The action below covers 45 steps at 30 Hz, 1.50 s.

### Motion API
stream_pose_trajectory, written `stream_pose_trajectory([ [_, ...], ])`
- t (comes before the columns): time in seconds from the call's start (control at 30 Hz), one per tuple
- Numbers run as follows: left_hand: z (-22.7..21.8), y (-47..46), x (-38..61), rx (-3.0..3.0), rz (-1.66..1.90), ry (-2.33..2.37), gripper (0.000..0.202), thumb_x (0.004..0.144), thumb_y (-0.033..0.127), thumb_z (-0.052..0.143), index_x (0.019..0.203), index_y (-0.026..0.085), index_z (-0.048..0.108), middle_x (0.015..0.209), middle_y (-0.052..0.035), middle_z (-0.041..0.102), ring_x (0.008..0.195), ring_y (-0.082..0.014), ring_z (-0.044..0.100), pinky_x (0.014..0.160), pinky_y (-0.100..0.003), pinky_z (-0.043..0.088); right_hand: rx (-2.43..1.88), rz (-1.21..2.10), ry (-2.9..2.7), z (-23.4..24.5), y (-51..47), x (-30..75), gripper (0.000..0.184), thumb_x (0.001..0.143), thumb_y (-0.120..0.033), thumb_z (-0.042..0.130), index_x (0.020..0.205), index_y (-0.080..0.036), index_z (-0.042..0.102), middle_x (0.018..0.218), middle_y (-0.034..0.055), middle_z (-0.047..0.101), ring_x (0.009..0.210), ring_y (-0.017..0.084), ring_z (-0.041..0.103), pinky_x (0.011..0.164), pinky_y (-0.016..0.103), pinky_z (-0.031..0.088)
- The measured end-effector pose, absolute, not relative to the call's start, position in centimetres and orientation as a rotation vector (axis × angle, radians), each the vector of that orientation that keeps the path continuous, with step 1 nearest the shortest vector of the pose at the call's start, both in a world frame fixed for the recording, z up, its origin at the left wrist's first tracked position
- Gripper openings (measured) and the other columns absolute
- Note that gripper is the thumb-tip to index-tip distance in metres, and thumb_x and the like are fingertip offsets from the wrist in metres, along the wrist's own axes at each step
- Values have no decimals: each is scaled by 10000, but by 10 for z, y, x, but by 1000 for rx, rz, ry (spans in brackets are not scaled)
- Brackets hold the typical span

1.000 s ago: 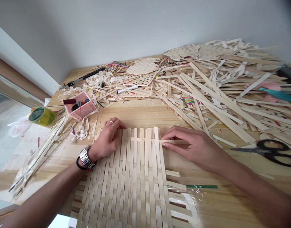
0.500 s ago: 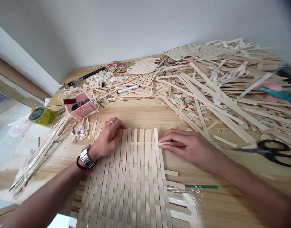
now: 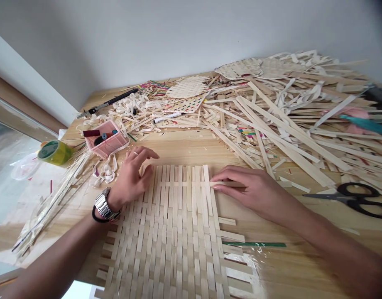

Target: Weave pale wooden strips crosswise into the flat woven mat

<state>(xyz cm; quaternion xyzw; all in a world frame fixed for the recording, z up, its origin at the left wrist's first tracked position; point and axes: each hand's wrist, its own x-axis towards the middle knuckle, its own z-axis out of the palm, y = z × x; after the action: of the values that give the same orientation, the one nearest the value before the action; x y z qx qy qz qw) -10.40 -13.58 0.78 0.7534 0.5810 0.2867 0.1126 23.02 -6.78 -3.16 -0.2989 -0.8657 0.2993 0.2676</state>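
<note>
A half-woven mat of pale bamboo strips (image 3: 175,232) lies on the wooden table in front of me. My right hand (image 3: 250,189) pinches the end of a horizontal strip (image 3: 228,183) at the mat's far right edge, where it enters the weave. At the mat's far left corner my left hand (image 3: 131,176), with a metal watch on the wrist, hovers with its fingers spread and lifted, holding nothing. The upright strip ends stand free along the far edge between my hands.
Black scissors (image 3: 356,199) lie at the right. A big heap of loose strips (image 3: 287,120) and small woven pieces covers the far right. A pink tray (image 3: 106,139), a green tape roll (image 3: 54,151) and a black knife (image 3: 110,101) sit at the left.
My left hand has lifted off the mat's corner and opened, shifting left. The mat has slid slightly away from me. My right hand keeps its pinch on the strip.
</note>
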Motion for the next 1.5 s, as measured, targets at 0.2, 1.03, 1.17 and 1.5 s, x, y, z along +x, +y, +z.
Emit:
stream_pose_trajectory([
  [0.2, 0, -132, -109, 2191, 654, 1723, 339, 973, 198, 525, 1289, 192, 647, 1260, -105, 722, 1193, -297, 649, 1100, -522, 472, -808, 722, -2309, -31, -59, 236, 184, 1054, -402, 665, 1038, -280, 802, 997, 52, 822, 879, 222, 779, 795, 379, 622],
  [1.03, -4, -133, -103, 2237, 531, 1579, 380, 986, 356, 640, 1339, 215, 641, 1397, -137, 630, 1312, -334, 561, 1161, -540, 382, -852, 714, -2246, -31, -55, 236, 151, 1044, -388, 676, 1058, -285, 786, 1019, 48, 832, 900, 218, 782, 828, 388, 637],
  [1.17, -6, -133, -105, 2248, 519, 1567, 424, 977, 305, 625, 1390, 205, 613, 1420, -145, 609, 1336, -342, 543, 1176, -560, 365, -871, 674, -2181, -29, -57, 235, 129, 1046, -369, 674, 1052, -297, 780, 1007, 36, 829, 884, 215, 784, 833, 393, 638],
  [1.5, -6, -133, -106, 2244, 515, 1565, 416, 925, 247, 610, 1339, 211, 611, 1400, -139, 615, 1317, -343, 552, 1160, -555, 384, -820, 779, -2248, -31, -57, 235, 193, 1044, -451, 683, 1037, -308, 812, 1002, 38, 839, 891, 229, 793, 826, 400, 652],
])
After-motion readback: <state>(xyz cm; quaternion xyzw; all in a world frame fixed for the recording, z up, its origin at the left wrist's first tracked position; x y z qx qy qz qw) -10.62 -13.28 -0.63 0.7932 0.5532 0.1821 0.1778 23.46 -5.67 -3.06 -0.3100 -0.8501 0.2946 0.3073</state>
